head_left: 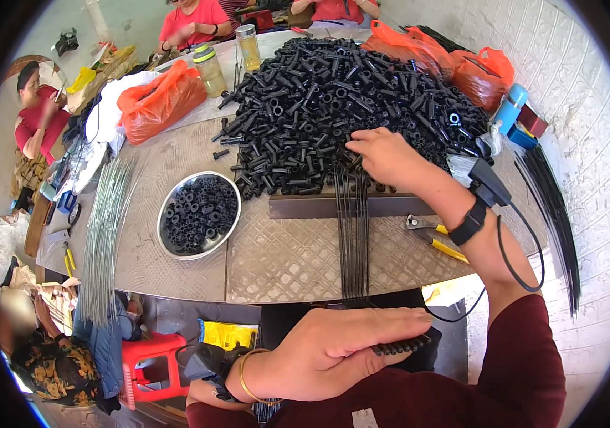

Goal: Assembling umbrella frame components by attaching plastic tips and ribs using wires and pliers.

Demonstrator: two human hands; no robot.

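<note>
A big heap of short black ribbed plastic tubes (319,93) covers the far middle of the table. At its near right edge my right hand (390,157) reaches in with fingers bent together. What lies between its fingertips is hidden. Close to my body, my left hand (333,349) is closed around a row of thin black rods, whose dark ends (401,346) stick out beside its fingers. Several thin black rods (352,242) run from near that hand over the table edge. They cross a dark bar (305,207), and their far ends meet the heap.
A metal bowl of small black rings (201,178) stands left, beside a bundle of silvery wires (105,235). Yellow-handled pliers (440,239) lie right of the rods. Orange bags (162,103), bottles (210,71) and more black rods (551,214) surround the heap. Other people sit around the table.
</note>
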